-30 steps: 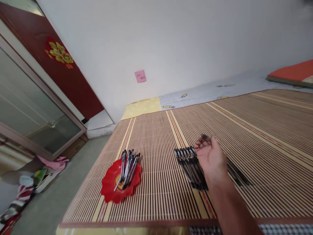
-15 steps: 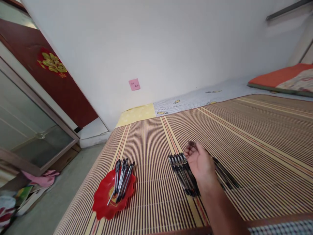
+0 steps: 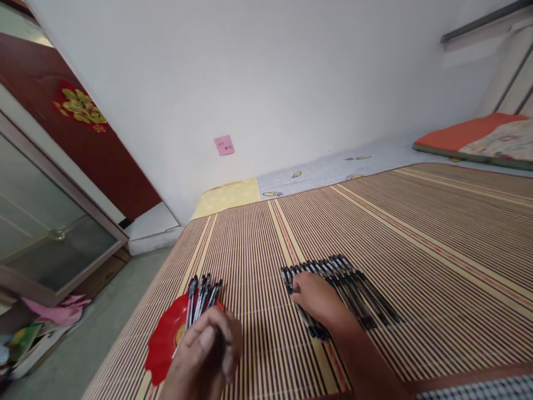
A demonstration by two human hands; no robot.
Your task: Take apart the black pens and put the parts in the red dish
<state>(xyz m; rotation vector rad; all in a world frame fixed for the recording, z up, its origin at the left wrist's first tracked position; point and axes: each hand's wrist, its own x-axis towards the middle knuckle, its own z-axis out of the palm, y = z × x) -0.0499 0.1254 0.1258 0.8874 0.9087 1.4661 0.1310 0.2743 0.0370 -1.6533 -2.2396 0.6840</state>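
- Right hand [image 3: 318,299]: lower centre of the frame, palm down on the left end of a row of black pens [image 3: 353,286] laid side by side on the striped bamboo mat [image 3: 416,233]. Fingers are flat and loosely curled over the nearest pens; whether any pen is pinched cannot be told, as the fingertips are hidden underneath.
- Row of black pens: runs from centre frame toward the right, tips pointing up-left, barrels touching one another. The leftmost pens pass beneath the right hand; the rest lie exposed just to its right.
- Left hand [image 3: 208,355]: bottom centre-left of the frame, fingers curled in over a bundle of pens [image 3: 202,294]. The hand covers the lower ends of the bundle, so the closure is seen only from the back of the knuckles; it appears closed around the barrels, though how many it has hold of cannot be told.
- Bundle of pens: fans upward out of the left hand, upper ends showing above the knuckles, lying over the red scalloped plate [image 3: 164,341].
- Red scalloped plate: lower left of the frame, on the mat near its left edge, partly hidden by the left hand.
- The 2 hands are well apart, bare mat between them.
- Surroundings: pink sticky note [image 3: 224,145] on the white wall, upper centre; orange cushion [image 3: 466,133] at far right; glass cabinet door [image 3: 45,222] at left.
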